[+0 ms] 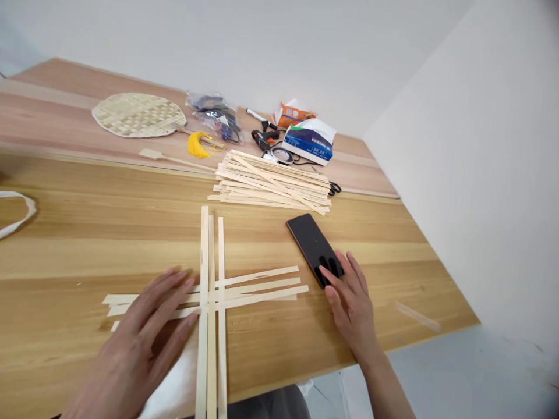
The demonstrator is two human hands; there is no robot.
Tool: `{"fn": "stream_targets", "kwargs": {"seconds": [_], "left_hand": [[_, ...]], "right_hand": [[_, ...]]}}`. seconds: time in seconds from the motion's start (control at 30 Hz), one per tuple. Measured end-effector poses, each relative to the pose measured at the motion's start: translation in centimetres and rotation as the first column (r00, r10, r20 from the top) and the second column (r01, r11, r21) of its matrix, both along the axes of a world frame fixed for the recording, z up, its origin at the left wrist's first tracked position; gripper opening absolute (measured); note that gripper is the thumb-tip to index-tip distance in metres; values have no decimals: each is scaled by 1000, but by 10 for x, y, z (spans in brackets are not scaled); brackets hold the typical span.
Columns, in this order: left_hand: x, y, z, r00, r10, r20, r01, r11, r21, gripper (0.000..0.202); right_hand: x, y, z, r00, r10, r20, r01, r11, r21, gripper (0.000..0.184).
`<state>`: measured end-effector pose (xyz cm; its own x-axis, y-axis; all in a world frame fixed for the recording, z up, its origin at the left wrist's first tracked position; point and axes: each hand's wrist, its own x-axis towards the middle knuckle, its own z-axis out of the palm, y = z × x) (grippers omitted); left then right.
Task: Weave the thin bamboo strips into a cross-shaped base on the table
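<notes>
Pale flat bamboo strips lie crossed on the table in front of me. Three upright strips (pixel 203 349) run toward my lap, and several crosswise strips (pixel 266 287) pass over and under them. My left hand (pixel 152 320) rests over the left part of the crosswise strips, fingers stretched out, fingertips near the crossing. On the right lies a black smartphone (pixel 312 241), its screen dark. My right hand (pixel 351 299) is at the phone's near end, fingers spread, with fingertips on or just above the screen.
Behind the crossing lies a pile of loose strips (pixel 271 183), with scissors (pixel 334 188) beside it. Farther back are a woven fan (pixel 140 115), a yellow tassel (pixel 198 145), a glue gun (pixel 263 139), a tape roll (pixel 279 155) and a blue tissue pack (pixel 308 142). A wall bounds the right.
</notes>
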<state>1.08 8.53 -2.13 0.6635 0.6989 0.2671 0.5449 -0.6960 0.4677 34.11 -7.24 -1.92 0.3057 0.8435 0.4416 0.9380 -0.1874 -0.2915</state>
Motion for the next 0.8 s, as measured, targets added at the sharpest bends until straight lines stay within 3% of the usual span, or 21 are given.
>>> {"fn": "stream_targets", "kwargs": {"seconds": [0.1,0.2,0.3,0.63,0.8], "left_hand": [[-1,1,-5,1000,16,-7,-16,1000,-8,53],[-1,2,-7,1000,20,-20,-20,1000,-23,53],[-1,1,-7,999,36,-23,-36,999,-35,53],[1,3,-8,999,42,-33,-44,997,-58,54],[2,4,-7,998,61,-30,-63,996,-60,54]], "right_hand": [[2,1,2,995,-72,-62,75,996,45,34],[7,2,0,984,-176,-8,176,983,54,34],[12,2,-4,980,-191,51,190,981,29,34],[12,4,-6,978,-184,100,182,983,25,38],[7,3,5,999,8,-37,-5,996,84,27]]}}
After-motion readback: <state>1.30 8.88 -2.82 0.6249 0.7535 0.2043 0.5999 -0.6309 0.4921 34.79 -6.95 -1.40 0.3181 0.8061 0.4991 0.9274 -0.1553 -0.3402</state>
